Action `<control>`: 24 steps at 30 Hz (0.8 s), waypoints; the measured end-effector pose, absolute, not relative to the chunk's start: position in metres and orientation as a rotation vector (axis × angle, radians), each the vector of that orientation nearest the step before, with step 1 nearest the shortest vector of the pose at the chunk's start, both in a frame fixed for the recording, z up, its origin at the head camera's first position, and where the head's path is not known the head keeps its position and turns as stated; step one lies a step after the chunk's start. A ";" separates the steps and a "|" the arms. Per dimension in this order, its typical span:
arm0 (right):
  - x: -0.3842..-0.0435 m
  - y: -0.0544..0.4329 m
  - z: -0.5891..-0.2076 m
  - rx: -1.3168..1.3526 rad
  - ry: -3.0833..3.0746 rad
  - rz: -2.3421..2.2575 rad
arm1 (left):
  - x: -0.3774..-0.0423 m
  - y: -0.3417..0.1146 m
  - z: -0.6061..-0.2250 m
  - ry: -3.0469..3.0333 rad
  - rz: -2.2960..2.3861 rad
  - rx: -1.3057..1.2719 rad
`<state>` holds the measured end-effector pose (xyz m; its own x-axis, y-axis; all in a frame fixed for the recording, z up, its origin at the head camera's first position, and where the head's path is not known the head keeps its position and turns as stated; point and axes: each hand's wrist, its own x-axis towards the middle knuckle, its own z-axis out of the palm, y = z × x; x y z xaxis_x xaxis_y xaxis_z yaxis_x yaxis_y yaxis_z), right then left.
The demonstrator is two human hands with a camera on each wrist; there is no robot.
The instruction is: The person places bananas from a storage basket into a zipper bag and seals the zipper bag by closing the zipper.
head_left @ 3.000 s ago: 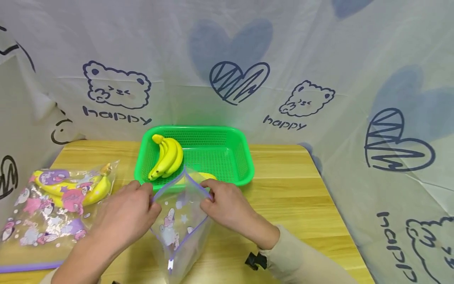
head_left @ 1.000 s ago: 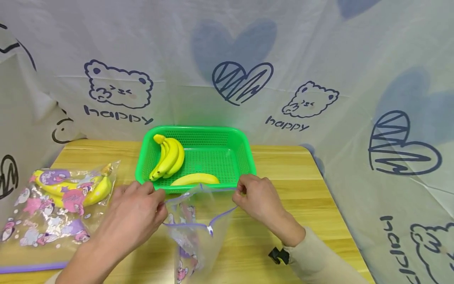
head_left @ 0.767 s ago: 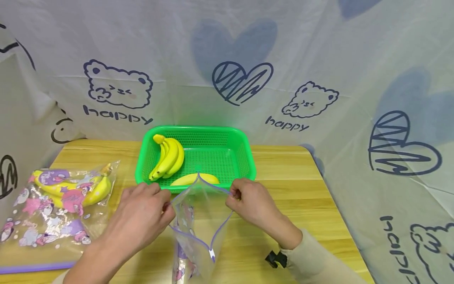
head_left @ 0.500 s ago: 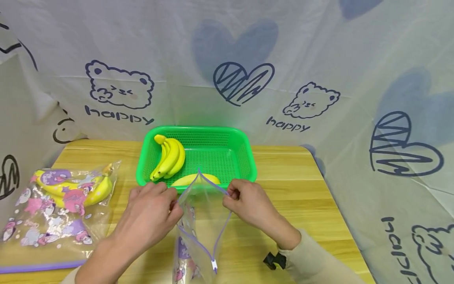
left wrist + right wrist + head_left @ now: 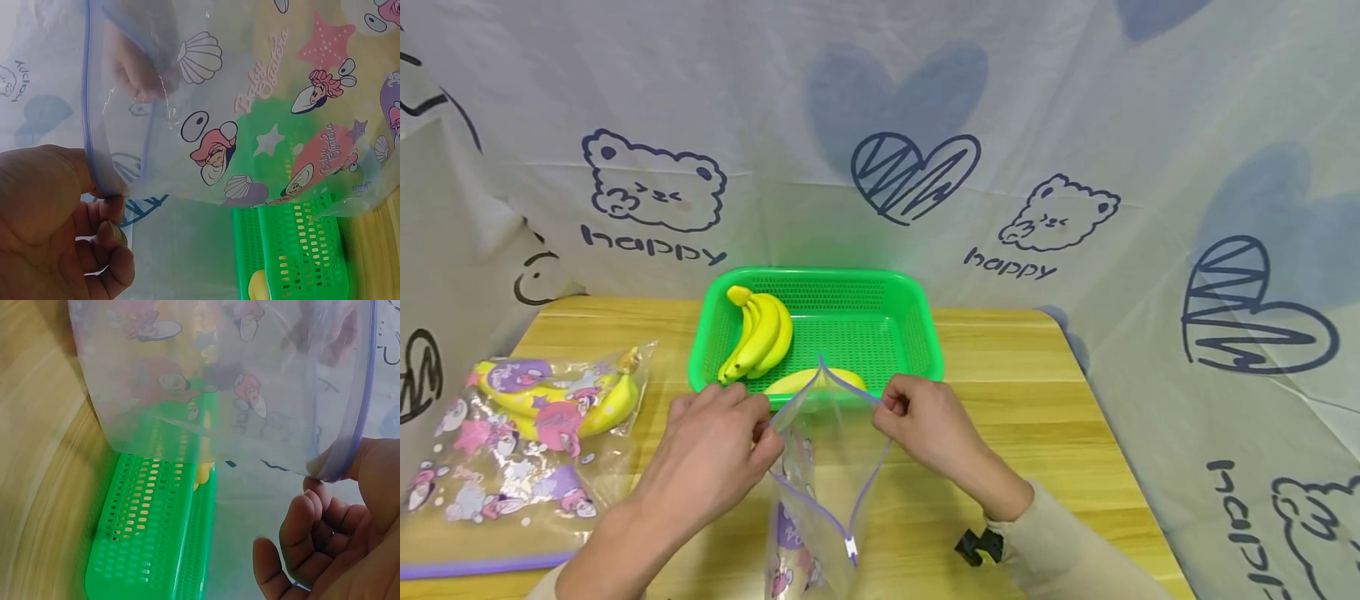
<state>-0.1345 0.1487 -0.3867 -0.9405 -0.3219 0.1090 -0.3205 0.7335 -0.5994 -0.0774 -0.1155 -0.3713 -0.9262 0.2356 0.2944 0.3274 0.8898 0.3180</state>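
Left hand (image 5: 703, 454) and right hand (image 5: 928, 425) are pinching opposite edges of a zip bag (image 5: 833, 475), holding its mouth widely parted just on the near side of a green basket (image 5: 861, 333). Wooden table (image 5: 1037, 408) is stretching rightward past the right hand to its edge; printed pale fabric (image 5: 775, 92) is hanging behind. The see-through zip bag is showing purple edging (image 5: 87, 75), a white slider (image 5: 851, 547) and pink-and-purple cartoon prints (image 5: 325, 42).

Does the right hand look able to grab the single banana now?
Probably not: though near, the right hand pinches the open bag, which is partly in front of the single banana.
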 end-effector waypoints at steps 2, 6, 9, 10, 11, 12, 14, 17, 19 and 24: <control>-0.134 0.149 -0.387 -0.536 2.910 -1.022 | -0.077 -0.117 -0.371 -2.814 -0.537 -0.423; -0.134 0.147 -0.387 -0.540 2.886 -1.052 | -0.077 -0.117 -0.371 -2.810 -0.540 -0.422; -0.134 0.146 -0.386 -0.542 2.871 -1.078 | -0.078 -0.117 -0.371 -2.805 -0.538 -0.423; -0.134 0.146 -0.386 -0.545 2.863 -1.088 | -0.078 -0.117 -0.370 -2.805 -0.539 -0.422; -0.134 0.146 -0.386 -0.551 2.858 -1.094 | -0.078 -0.117 -0.370 -2.804 -0.539 -0.423; -0.134 0.145 -0.386 -0.558 2.852 -1.100 | -0.078 -0.117 -0.370 -2.803 -0.539 -0.422; -0.134 0.145 -0.386 -0.577 2.841 -1.113 | -0.078 -0.116 -0.370 -2.803 -0.543 -0.423; -0.135 0.144 -0.386 -0.604 2.834 -1.130 | -0.078 -0.115 -0.370 -2.811 -0.548 -0.422; -0.135 0.143 -0.386 -0.613 2.831 -1.149 | -0.078 -0.115 -0.371 -2.814 -0.550 -0.423; -0.137 0.140 -0.385 -0.606 2.846 -1.230 | -0.077 -0.114 -0.372 -2.816 -0.562 -0.417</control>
<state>-0.1374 0.1400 -0.3851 -0.9263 -0.3386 0.1654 -0.3525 0.6233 -0.6980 -0.0775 -0.1135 -0.3716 -0.9307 0.2291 0.2851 0.3209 0.8854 0.3363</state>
